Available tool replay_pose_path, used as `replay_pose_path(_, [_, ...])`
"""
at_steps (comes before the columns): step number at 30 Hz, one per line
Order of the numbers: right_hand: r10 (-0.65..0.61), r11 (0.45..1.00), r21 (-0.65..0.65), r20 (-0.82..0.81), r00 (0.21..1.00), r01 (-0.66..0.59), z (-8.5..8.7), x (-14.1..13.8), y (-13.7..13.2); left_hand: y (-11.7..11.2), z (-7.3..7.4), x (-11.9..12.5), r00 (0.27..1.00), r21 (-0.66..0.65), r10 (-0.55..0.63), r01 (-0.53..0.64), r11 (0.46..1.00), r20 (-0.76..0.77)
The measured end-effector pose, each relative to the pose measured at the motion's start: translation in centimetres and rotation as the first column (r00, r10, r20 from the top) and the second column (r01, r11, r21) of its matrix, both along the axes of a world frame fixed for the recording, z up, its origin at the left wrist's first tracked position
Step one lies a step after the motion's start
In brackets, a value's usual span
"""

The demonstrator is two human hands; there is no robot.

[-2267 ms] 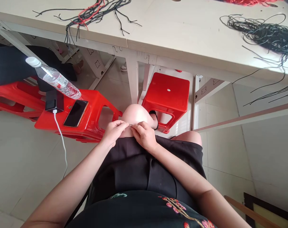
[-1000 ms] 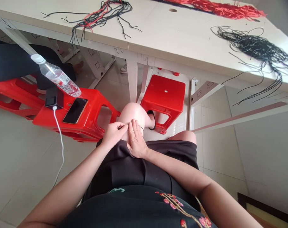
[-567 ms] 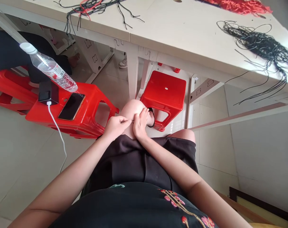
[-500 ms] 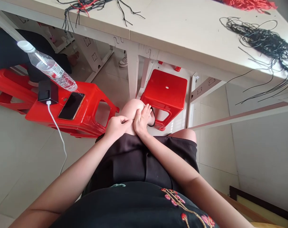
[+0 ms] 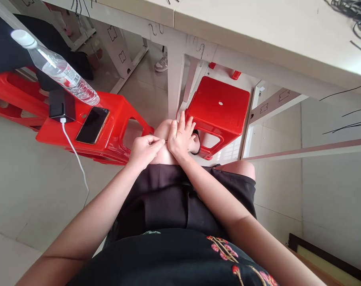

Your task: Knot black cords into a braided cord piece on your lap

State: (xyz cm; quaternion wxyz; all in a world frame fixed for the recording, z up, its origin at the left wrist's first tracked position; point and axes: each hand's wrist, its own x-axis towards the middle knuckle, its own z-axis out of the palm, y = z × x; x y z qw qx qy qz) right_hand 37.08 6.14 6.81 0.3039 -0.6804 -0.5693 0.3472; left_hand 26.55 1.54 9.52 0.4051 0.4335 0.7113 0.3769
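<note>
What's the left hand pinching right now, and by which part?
The left hand pinches a thin dark strand between thumb and fingertips, over a bare knee. The strand is too fine to tell which part is held. The right hand holds nothing.

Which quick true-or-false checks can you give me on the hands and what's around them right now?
1. The left hand pinches its fingertips together at the bare knee. True; whatever it holds is too thin to make out.
2. The right hand holds the phone. False; it lies spread on the knee, and the phone lies on the red stool.
3. A white cable runs from the black charger. True.
4. The black cords are heaped on the floor. False; they lie on the tabletop.
</note>
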Motion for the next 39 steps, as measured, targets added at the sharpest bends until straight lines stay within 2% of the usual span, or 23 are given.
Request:
replay_pose_path(10, [0.048, 0.999, -0.024, 0.000, 0.999, -0.048, 1.0, -0.1, 2.2, 1.6, 0.2, -0.3, 0.998, -0.045, 0.037, -0.035, 0.998, 0.059])
replay_pose_path(16, [0.079, 0.997, -0.025, -0.017, 0.997, -0.080, 1.1, -0.3, 3.1, 2.0, 1.3, -0.2, 0.997, -0.080, 0.049, -0.044, 0.996, 0.057])
replay_pose_path(19, [0.090, 0.995, -0.048, -0.004, 0.996, -0.090, 1.4, -0.3, 3.5, 2.3, 1.6, -0.2, 0.999, -0.092, 0.042, -0.040, 0.995, 0.029])
replay_pose_path(23, [0.106, 0.994, -0.026, 0.021, 0.994, -0.106, 1.7, -0.4, 4.5, 2.6, 1.3, -0.6, 0.999, -0.091, 0.017, -0.020, 0.996, -0.036])
replay_pose_path(28, [0.094, 0.995, 0.039, 0.016, 0.995, -0.095, 1.5, -0.6, 5.1, 2.8, 1.0, -1.0, 0.985, -0.069, -0.051, 0.040, 0.997, -0.162])
replay_pose_path(36, [0.082, 0.995, 0.053, 0.011, 0.997, -0.083, 0.9, -0.6, 4.9, 1.9, 1.7, -2.1, 0.966, -0.036, -0.234, 0.231, 0.972, -0.107])
replay_pose_path(39, [0.076, 0.996, 0.054, -0.001, 0.997, -0.076, 0.9, -0.5, 4.9, 1.6, 2.0, -2.4, 0.948, -0.023, -0.281, 0.281, 0.959, -0.151])
